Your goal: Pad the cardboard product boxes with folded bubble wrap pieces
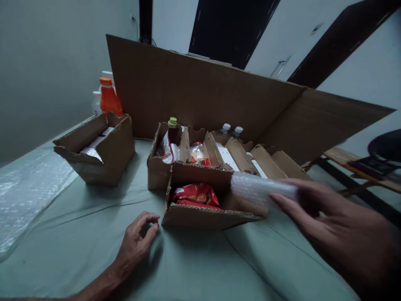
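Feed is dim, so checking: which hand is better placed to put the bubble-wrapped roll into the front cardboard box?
Right hand: it already holds the clear bubble-wrapped roll over the small brown cardboard box. Left hand rests empty on the cloth.

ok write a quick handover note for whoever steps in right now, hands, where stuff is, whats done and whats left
Left hand: empty, fingers curled, resting on the green cloth beside the front box.
Right hand: holds a bubble-wrapped roll over the front box's right end.
Front box: a red snack packet lies inside; the roll is not yet in.
Row of boxes behind: a green-capped bottle, snack packets, two white-capped bottles.
Left box: holds white items; an orange bottle stands behind it.
Bubble wrap sheet lies far left.
Left: the roll is still in hand.
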Action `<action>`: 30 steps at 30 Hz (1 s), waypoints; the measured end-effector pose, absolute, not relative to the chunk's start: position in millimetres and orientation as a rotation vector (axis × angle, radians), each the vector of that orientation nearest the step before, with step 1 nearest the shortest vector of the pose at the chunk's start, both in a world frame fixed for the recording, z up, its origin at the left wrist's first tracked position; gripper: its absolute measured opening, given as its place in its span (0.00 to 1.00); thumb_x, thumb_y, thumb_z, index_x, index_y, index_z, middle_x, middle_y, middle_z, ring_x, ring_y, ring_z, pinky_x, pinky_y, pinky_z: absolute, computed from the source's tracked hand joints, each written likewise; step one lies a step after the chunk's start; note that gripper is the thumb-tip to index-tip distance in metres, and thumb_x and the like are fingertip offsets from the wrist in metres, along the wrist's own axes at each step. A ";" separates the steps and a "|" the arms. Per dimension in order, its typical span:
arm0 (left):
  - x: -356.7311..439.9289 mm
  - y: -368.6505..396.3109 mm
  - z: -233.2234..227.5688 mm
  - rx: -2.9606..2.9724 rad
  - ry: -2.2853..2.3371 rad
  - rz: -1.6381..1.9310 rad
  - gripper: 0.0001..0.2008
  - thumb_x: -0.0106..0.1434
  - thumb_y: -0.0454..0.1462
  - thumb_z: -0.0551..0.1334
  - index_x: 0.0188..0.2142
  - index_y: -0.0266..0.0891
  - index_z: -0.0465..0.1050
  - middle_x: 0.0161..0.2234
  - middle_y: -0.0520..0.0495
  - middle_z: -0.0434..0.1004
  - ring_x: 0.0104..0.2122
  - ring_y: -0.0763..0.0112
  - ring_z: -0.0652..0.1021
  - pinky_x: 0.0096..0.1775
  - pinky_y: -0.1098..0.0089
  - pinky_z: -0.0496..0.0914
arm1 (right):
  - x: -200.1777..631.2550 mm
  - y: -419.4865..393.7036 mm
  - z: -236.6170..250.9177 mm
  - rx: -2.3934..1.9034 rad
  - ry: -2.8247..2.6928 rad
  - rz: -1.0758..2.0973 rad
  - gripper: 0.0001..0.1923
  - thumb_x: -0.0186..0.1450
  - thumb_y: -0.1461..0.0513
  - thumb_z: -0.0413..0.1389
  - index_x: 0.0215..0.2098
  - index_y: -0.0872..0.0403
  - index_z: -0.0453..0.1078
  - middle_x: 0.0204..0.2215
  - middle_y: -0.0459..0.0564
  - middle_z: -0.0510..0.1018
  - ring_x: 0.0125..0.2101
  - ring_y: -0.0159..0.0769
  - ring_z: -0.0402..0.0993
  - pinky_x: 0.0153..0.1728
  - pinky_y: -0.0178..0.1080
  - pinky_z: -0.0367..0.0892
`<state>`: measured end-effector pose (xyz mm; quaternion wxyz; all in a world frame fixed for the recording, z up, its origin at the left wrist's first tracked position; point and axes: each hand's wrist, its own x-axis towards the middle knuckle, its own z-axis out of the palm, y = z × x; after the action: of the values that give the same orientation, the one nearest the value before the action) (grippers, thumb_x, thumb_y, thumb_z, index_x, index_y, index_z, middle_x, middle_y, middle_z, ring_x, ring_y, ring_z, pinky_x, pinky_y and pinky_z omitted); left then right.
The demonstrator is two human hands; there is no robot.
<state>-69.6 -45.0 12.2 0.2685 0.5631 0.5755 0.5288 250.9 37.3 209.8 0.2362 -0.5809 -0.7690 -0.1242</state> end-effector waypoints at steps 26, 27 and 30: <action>-61.6 -42.7 -8.0 1.804 1.576 1.385 0.07 0.64 0.35 0.58 0.37 0.41 0.76 0.32 0.47 0.81 0.34 0.64 0.80 0.37 0.66 0.74 | 265.3 46.8 205.6 -1.493 -2.421 -0.397 0.20 0.68 0.47 0.51 0.49 0.45 0.77 0.40 0.52 0.85 0.30 0.45 0.81 0.29 0.44 0.71; -61.4 -42.8 -7.4 1.806 1.576 1.372 0.07 0.64 0.35 0.58 0.37 0.41 0.76 0.33 0.47 0.81 0.35 0.64 0.80 0.38 0.65 0.74 | 275.6 31.9 204.0 -1.486 -2.370 -0.390 0.22 0.68 0.44 0.49 0.47 0.44 0.78 0.38 0.51 0.85 0.28 0.45 0.81 0.27 0.44 0.71; -63.3 -44.9 -3.7 1.747 1.600 1.345 0.08 0.64 0.37 0.58 0.37 0.40 0.76 0.35 0.45 0.80 0.37 0.63 0.80 0.37 0.65 0.75 | 299.0 -2.2 187.4 -1.552 -2.241 -0.255 0.24 0.65 0.39 0.51 0.40 0.44 0.80 0.30 0.51 0.85 0.24 0.43 0.80 0.23 0.42 0.71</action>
<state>-63.3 -44.9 -3.7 0.2074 0.6273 0.5747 0.4829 299.0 -2.2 187.4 0.2005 -0.5553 -0.8019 -0.0914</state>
